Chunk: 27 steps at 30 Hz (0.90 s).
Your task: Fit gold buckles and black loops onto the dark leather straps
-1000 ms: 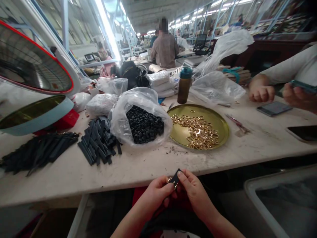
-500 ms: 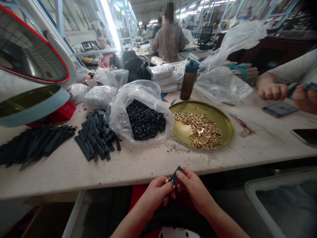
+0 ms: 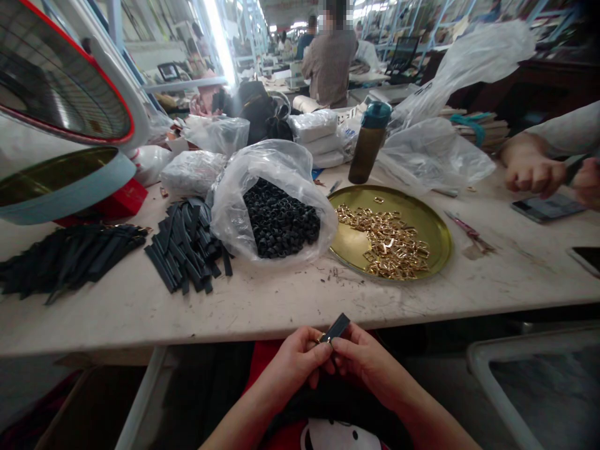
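Just off the table's front edge, my left hand (image 3: 304, 355) pinches a small gold buckle (image 3: 322, 338) at the lower end of a dark strap (image 3: 338, 326). My right hand (image 3: 359, 350) has its thumb and fingers closed on the same strap, close beside the left fingertips. Part of the strap is hidden by the fingers. Many gold buckles (image 3: 394, 244) lie on a round gold tray (image 3: 438, 240). To its left, an open plastic bag (image 3: 229, 219) holds small black loops (image 3: 281, 219). Dark straps (image 3: 180, 244) lie left of the bag, with another pile (image 3: 75, 256) beyond.
A bottle (image 3: 369, 144) stands behind the tray. Scissors (image 3: 470, 231) and a phone (image 3: 546, 207) lie to the right, near another person's hand (image 3: 534, 169). A fan (image 3: 60, 75) and a blue-rimmed tray (image 3: 70, 190) are at the left. A bin (image 3: 478, 359) sits below right.
The view has shifted slightly. The strap reaches further up past my fingers, and my right thumb has moved down along it towards the buckle. The other person's hands have moved a little.
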Motion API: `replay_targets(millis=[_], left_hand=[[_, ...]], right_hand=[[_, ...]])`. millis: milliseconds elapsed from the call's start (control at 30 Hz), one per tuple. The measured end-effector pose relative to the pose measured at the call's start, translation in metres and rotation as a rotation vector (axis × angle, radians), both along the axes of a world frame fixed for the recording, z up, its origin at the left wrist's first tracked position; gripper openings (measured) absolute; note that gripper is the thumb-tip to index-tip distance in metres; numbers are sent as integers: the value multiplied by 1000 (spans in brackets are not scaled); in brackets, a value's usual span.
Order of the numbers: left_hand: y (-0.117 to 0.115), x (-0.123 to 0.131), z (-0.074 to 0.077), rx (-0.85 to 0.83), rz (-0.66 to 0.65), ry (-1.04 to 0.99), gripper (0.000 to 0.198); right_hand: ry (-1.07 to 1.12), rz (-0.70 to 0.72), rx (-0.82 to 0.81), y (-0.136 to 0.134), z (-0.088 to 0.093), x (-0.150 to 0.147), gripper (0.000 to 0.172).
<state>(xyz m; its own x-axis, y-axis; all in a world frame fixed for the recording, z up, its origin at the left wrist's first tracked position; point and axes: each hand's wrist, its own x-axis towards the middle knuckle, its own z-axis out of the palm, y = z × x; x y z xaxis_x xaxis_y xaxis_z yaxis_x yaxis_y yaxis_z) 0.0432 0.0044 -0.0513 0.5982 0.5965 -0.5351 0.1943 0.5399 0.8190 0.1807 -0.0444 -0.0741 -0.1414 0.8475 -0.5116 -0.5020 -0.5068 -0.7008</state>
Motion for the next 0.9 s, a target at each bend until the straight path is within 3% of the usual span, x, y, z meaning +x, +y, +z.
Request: replay_targets(millis=[433,767,900], left_hand=[[-5,-15,9,-295,56,-45,27],[-6,-2,5,-48,60,1,31],[-4,-3,7,-28,19,18,30]], right_hand=[[29,-63,-74,-3,-5,0,17],[-193,-81,127,0,6,-8,31],[-148,-48,101,-2,5,-3,29]])
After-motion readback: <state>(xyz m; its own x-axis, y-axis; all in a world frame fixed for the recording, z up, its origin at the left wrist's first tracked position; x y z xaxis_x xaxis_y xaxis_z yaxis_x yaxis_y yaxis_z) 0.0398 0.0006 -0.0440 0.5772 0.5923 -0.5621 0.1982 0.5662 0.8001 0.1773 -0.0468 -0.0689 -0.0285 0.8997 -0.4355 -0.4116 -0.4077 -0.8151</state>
